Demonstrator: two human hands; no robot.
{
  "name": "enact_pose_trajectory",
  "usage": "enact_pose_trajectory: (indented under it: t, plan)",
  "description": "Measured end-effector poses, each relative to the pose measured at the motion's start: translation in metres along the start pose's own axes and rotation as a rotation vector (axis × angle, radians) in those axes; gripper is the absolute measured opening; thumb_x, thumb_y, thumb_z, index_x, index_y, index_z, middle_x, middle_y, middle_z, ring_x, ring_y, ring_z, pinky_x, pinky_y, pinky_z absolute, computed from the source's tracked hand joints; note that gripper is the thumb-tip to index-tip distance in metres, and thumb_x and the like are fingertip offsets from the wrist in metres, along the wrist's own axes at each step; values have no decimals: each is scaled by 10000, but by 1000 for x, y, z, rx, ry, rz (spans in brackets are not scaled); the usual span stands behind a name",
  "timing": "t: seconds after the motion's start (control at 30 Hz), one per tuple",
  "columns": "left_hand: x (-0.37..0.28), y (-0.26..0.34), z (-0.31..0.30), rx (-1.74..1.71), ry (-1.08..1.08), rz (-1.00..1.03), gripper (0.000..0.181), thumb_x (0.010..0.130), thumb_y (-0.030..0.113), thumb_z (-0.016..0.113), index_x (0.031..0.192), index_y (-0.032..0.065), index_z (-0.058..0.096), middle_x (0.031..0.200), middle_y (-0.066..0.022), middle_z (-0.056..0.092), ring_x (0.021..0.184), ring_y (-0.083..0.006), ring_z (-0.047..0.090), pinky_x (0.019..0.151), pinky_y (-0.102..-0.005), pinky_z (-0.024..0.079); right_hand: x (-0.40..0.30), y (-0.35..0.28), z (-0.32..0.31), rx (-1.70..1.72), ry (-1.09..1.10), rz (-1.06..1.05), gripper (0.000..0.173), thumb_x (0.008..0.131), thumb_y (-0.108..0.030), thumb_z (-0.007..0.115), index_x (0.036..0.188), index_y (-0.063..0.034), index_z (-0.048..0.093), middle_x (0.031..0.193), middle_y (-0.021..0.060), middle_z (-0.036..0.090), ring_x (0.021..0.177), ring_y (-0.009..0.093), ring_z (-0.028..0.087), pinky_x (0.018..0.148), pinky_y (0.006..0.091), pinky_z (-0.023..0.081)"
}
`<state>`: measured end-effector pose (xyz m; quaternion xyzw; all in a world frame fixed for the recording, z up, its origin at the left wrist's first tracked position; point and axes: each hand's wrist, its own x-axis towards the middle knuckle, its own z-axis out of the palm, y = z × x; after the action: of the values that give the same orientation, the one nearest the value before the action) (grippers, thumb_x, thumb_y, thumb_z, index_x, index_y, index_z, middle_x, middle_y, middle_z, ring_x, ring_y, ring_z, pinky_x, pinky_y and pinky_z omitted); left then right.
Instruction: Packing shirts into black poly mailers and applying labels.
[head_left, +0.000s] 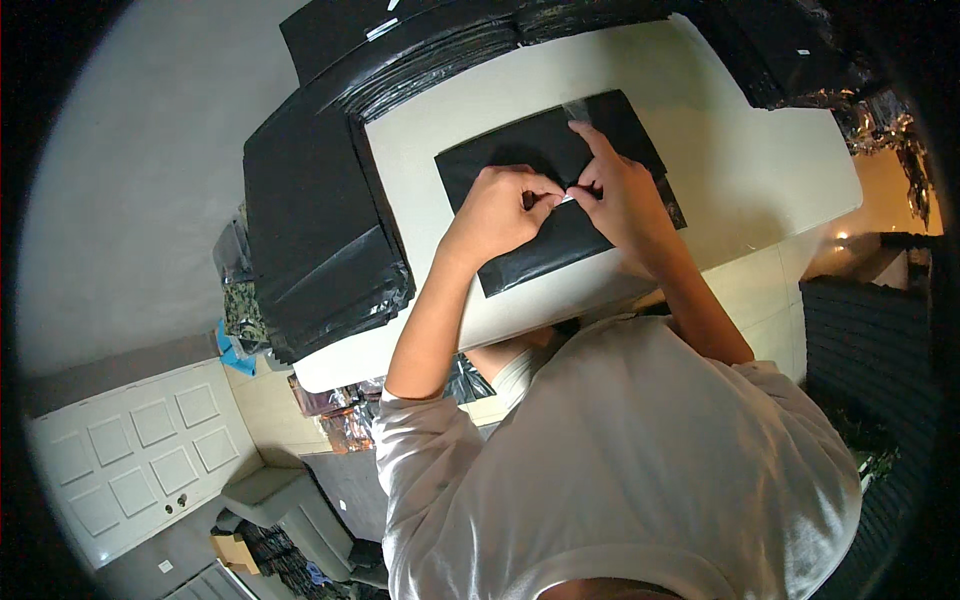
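Note:
A flat black plastic package (559, 240) lies askew on the white tabletop (780, 172). Over its middle, my left hand (506, 210) pinches one end of a small white strip (568, 198) between thumb and index finger. My right hand (622, 187) has its thumb at the strip's other end, and its index finger reaches toward the package's far edge. Near that fingertip is a clear, shiny patch (576, 111), perhaps tape or film. Whether the strip is stuck to the package cannot be told, as my fingers cover part of it.
Stacks of black plastic packages (322, 217) line the table's left side and far edge (442, 64). Another black stack (787, 60) stands at far right, beside shiny foil-like material (885, 127). Wrapped packets (345, 420) lie on the floor, near a grey sofa (300, 510) and a white door (142, 457).

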<state>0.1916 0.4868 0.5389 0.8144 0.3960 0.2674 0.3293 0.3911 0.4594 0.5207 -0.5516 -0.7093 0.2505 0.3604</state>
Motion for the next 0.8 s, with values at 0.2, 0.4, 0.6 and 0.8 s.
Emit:
enact_pose_trajectory:
  t: [0.2,0.4,0.6,0.8]
  plan:
    - [0,1,-3,53,-49,-18,153,823,46,758,970,48,802,873,-147,734,738,-265,716,688,-343,558,0,-2,-3,-10,-15,20,794,771,0,810,1474,-79,449,821,122,728,786,319,720,727,429,563]
    - [-1,-2,-2,6,-11,29,131,791,21,768,917,34,799,862,-157,721,686,-284,696,645,-356,543,-1,0,-1,13,-3,6,783,769,16,802,1467,-74,457,794,120,719,755,311,714,718,423,562]
    - [0,-1,-5,18,-63,-19,137,826,52,769,957,55,810,907,-143,741,802,-280,721,734,-349,563,-2,1,-2,13,1,-22,784,764,28,798,1466,-64,462,804,121,717,762,310,712,710,426,557]
    - [0,-2,-7,-9,-25,4,123,829,50,794,951,49,807,906,-141,739,780,-270,700,725,-346,541,-6,-7,-11,30,-4,35,758,766,18,816,1447,-85,500,825,135,722,779,307,718,724,402,563]
